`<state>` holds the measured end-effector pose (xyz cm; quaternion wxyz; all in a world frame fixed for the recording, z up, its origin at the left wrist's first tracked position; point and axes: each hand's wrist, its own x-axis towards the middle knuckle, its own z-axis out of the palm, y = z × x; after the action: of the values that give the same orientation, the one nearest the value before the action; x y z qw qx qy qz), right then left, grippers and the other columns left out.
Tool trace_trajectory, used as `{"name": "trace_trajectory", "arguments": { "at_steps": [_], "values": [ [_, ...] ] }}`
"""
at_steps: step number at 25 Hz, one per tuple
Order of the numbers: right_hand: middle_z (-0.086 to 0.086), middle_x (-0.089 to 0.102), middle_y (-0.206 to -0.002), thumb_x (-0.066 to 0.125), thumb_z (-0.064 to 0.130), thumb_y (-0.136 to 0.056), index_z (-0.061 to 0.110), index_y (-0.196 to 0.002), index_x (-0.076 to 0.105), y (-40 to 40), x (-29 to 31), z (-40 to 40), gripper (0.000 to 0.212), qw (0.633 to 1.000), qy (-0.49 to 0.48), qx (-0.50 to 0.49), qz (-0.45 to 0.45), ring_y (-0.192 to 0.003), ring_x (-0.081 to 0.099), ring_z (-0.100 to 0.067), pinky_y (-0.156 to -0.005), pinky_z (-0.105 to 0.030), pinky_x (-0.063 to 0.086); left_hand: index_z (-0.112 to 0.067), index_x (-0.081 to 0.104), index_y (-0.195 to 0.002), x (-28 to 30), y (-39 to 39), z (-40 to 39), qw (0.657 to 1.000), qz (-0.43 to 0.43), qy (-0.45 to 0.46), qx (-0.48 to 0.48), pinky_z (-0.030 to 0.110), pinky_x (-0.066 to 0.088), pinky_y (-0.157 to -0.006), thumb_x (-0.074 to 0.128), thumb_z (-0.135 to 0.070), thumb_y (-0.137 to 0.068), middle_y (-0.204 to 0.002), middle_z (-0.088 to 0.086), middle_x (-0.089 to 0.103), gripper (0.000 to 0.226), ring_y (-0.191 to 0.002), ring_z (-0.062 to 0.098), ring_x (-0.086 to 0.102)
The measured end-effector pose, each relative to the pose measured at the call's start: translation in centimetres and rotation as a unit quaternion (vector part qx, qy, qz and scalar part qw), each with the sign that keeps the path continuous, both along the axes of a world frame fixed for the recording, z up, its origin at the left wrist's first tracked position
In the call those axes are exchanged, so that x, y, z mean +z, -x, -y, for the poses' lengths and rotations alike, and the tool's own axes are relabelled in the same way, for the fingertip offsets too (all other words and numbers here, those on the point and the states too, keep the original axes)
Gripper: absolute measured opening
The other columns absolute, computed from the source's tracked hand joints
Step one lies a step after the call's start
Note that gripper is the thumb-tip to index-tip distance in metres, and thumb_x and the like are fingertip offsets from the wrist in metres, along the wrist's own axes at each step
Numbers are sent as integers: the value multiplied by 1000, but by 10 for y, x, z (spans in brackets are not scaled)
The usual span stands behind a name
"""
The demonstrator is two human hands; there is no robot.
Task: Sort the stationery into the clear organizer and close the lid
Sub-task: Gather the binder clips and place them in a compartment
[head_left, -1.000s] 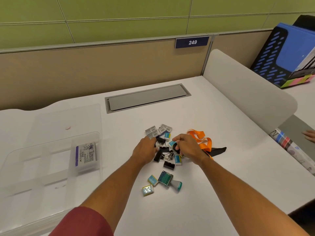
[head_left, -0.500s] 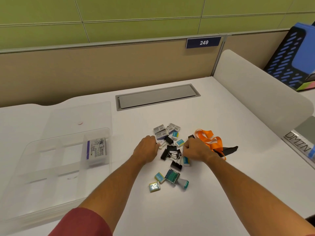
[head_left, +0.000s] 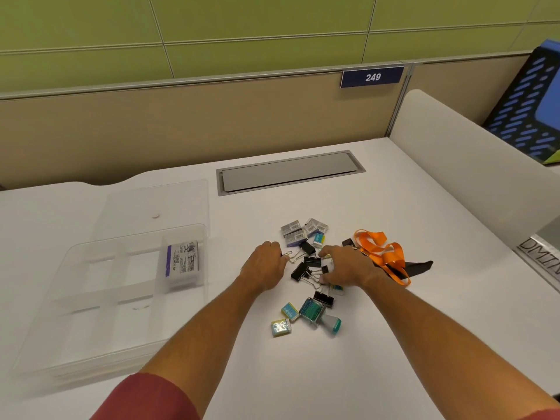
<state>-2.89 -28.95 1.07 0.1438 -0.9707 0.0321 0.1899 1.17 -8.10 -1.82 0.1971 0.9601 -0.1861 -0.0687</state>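
A clear organizer with dividers sits at the left, its lid lying open behind it. One compartment holds a white-and-purple box. A pile of black binder clips lies mid-table between my hands. My left hand is curled, pinching a binder clip at its fingertips on the pile's left edge. My right hand arches over the pile's right side with thumb and fingers apart. Around the pile lie grey eraser packets, an orange lanyard, a teal stamp and small teal packets.
A grey cable hatch is set into the white desk behind the pile. A beige partition runs along the back, and a white rounded divider borders the right side. A blue-and-black file holder stands beyond it.
My right hand has opened from a fist and spread over the clips. My left hand stays curled at the pile's left edge. The view has shifted a little left.
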Motion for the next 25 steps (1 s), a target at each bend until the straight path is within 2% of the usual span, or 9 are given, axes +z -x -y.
{"name": "trace_trajectory", "arguments": {
  "at_steps": [2, 4, 5, 7, 10, 14, 16, 21, 25],
  "values": [
    [-6, 62, -111, 71, 36, -77, 30, -124, 48, 1, -2, -4, 53, 1000, -23, -1, 6, -96, 60, -23, -78, -34, 49, -7, 54, -107, 0, 2, -3, 1000, 1, 1, 2, 33, 42, -80, 41, -35, -100, -104, 12, 56, 32, -91, 23, 51],
    [-2, 64, -94, 66, 28, -76, 30, -110, 52, 2, -3, -7, 37, 998, -53, -16, 19, -79, 59, -18, -69, -30, 48, -6, 54, -107, 1, 4, -6, 1000, 2, 3, 2, 35, 44, -81, 42, -34, -100, -104, 13, 57, 31, -92, 24, 52],
    [-1, 64, -93, 64, 28, -75, 31, -103, 53, 3, -4, -7, 30, 998, -54, -16, 18, -77, 58, -17, -68, -30, 48, -6, 54, -107, 1, 5, -7, 1000, 3, 4, 4, 36, 44, -82, 42, -34, -100, -104, 13, 57, 31, -93, 24, 52],
    [0, 64, -102, 67, 36, -75, 35, -95, 53, 6, -6, -8, 24, 1000, -27, 6, 5, -87, 58, -17, -74, -31, 50, -6, 54, -107, 1, 6, -9, 1000, 1, 6, 8, 35, 44, -82, 42, -34, -100, -105, 12, 57, 31, -93, 24, 52],
    [3, 61, -107, 70, 48, -71, 35, -100, 55, 10, -9, -8, 35, 999, 15, 28, 2, -96, 56, -17, -81, -35, 52, -7, 54, -108, 2, 9, -11, 1000, 1, 7, 11, 34, 43, -82, 43, -34, -100, -105, 12, 57, 31, -93, 24, 52],
    [0, 57, -111, 69, 43, -73, 31, -110, 52, 13, -8, -6, 42, 999, 41, 26, 17, -96, 53, -18, -81, -36, 50, -8, 54, -108, 2, 12, -11, 1000, -3, 8, 14, 34, 42, -81, 43, -35, -99, -105, 11, 56, 30, -93, 23, 52],
    [0, 58, -109, 70, 43, -74, 30, -106, 50, 15, -6, -5, 40, 998, 48, 24, 23, -93, 54, -19, -78, -35, 51, -8, 55, -107, 3, 14, -12, 1000, -2, 8, 15, 34, 43, -81, 43, -35, -99, -105, 11, 57, 30, -92, 23, 52],
    [0, 58, -109, 68, 49, -78, 25, -105, 57, 19, -6, -4, 37, 997, 74, 13, 8, -98, 58, -20, -85, -38, 53, -7, 54, -108, 4, 19, -13, 1000, -5, 5, 12, 35, 43, -82, 43, -35, -99, -104, 11, 57, 31, -93, 24, 52],
    [-2, 62, -102, 64, 46, -81, 22, -101, 59, 22, -5, -9, 31, 998, 47, 4, 46, -92, 59, -18, -79, -36, 54, -7, 55, -107, 7, 22, -15, 1000, -3, 7, 13, 35, 43, -81, 43, -35, -100, -104, 12, 57, 31, -92, 23, 52]
  ]
}}
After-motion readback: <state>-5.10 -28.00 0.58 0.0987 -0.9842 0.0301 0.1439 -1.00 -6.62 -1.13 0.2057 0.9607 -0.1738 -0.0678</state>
